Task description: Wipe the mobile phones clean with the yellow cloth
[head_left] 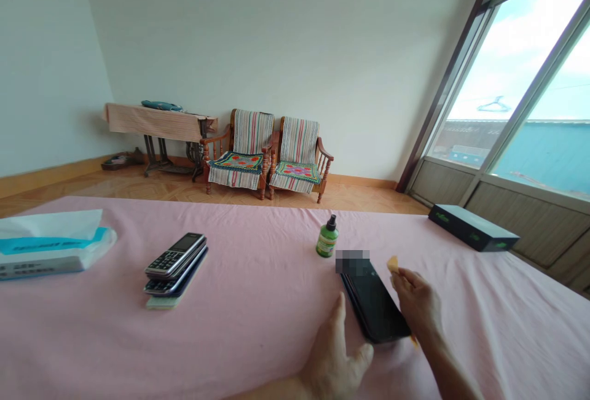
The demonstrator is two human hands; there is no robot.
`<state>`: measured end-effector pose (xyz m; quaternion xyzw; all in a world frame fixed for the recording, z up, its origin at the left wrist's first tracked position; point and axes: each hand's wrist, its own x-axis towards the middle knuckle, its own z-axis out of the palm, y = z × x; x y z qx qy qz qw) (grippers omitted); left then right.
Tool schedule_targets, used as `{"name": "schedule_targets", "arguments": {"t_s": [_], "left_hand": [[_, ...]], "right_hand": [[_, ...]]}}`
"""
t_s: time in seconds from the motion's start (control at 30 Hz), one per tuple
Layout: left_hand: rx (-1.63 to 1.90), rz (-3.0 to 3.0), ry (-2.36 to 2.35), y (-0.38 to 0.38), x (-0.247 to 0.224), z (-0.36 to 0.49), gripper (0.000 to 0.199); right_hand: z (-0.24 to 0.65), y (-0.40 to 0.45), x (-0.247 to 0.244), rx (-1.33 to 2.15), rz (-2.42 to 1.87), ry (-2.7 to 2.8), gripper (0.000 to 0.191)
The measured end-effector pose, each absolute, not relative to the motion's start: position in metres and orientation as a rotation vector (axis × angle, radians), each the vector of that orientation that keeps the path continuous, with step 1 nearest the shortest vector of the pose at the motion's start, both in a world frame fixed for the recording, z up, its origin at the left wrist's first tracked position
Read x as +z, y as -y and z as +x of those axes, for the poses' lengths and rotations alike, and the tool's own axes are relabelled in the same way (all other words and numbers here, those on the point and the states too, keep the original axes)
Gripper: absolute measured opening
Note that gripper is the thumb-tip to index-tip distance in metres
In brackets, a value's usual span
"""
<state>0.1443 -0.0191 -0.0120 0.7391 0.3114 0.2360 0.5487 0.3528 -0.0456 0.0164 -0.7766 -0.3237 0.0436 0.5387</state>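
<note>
A black smartphone (380, 305) lies on the pink cloth, with part of its upper end blurred out. My left hand (335, 357) is at its lower left, thumb and fingers apart, holding nothing. At the phone's right side my right hand (417, 298) is closed on a yellowish cloth (393, 263), which sticks out past the fingertips; another bit of yellow shows below, by the phone's lower right corner. A green spray bottle (327, 240) with a black top stands upright just beyond the phone's upper left.
Keypad phones (177, 258) are stacked on the pink cloth (249, 301) at the left. A tissue pack (50, 252) lies at the far left, a black box (470, 228) at the back right. Two chairs (252, 133) and a covered sewing table (152, 122) stand beyond.
</note>
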Motion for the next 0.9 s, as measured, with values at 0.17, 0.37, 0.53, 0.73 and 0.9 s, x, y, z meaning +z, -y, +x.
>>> {"name": "schedule_targets", "arguments": {"t_s": [0.17,0.37,0.53,0.73,0.9], "left_hand": [[0.653,1.841,-0.760,0.000,-0.023,0.085,0.074],[0.921,2.246,-0.935,-0.038,0.007,0.026,0.053],[1.094,2.612,-1.373,-0.084,0.038,-0.022,0.039],[1.043,2.574,-1.914,-0.118,0.049,-0.071,0.038],[0.845,2.496,-2.151,-0.126,0.043,-0.085,0.045]], "right_hand": [[0.308,0.036,0.035,-0.081,-1.766,1.128,0.026],[0.221,0.000,0.016,0.154,-1.534,1.666,0.027],[0.199,-0.013,-0.017,0.213,-1.495,1.642,0.031],[0.206,-0.017,-0.029,0.379,-1.469,1.547,0.037],[0.208,-0.021,-0.035,0.336,-1.457,1.556,0.042]]}}
